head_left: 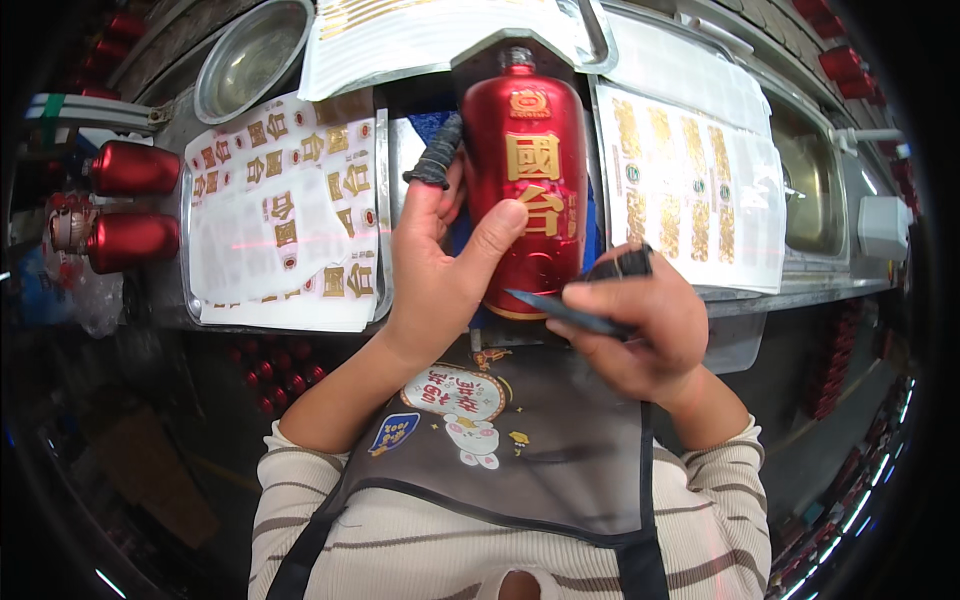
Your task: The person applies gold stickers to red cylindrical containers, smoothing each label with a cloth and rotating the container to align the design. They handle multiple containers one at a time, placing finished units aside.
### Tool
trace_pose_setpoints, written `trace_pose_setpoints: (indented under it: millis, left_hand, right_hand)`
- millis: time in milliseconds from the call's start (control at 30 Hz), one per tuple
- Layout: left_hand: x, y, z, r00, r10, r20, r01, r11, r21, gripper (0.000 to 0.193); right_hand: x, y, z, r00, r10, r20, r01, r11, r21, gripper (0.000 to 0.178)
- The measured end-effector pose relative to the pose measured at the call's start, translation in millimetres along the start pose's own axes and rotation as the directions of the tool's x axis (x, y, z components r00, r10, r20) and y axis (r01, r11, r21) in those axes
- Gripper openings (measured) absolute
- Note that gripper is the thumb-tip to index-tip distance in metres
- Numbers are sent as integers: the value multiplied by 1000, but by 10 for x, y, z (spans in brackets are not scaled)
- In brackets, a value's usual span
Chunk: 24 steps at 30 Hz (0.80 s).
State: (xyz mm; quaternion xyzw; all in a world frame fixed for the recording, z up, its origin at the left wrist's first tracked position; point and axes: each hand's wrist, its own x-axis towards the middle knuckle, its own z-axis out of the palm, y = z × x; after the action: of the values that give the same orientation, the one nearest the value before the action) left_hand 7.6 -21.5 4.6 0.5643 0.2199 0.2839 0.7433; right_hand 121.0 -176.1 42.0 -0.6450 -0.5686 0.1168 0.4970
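Striped sleeves and a grey apron (520,450) fill the foreground; left hand (435,265) wraps the red bottle (527,180) upright at desk (800,290) edge, thumb on its gold decal, right hand (640,325) pinching a thin dark blade (565,312) against its base.

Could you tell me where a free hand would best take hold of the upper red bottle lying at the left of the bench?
Probably around the middle of the upper red bottle, coming from above: it lies on its side, its rounded flank exposed, while the second red bottle lies close below.
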Motion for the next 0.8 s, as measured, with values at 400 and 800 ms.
trace_pose_setpoints:
  millis: [400, 800]
  left_hand:
    - [185, 136, -354, 783, 314, 537, -609, 211, 765, 43]
    - [207, 266, -335, 678, 272, 683, -724, 81, 685, 34]
  right_hand:
    - [27, 568, 104, 719, 566, -404, -429, 818, 383, 22]
    - [139, 269, -41, 677, 733, -61, -540, 552, 635, 8]
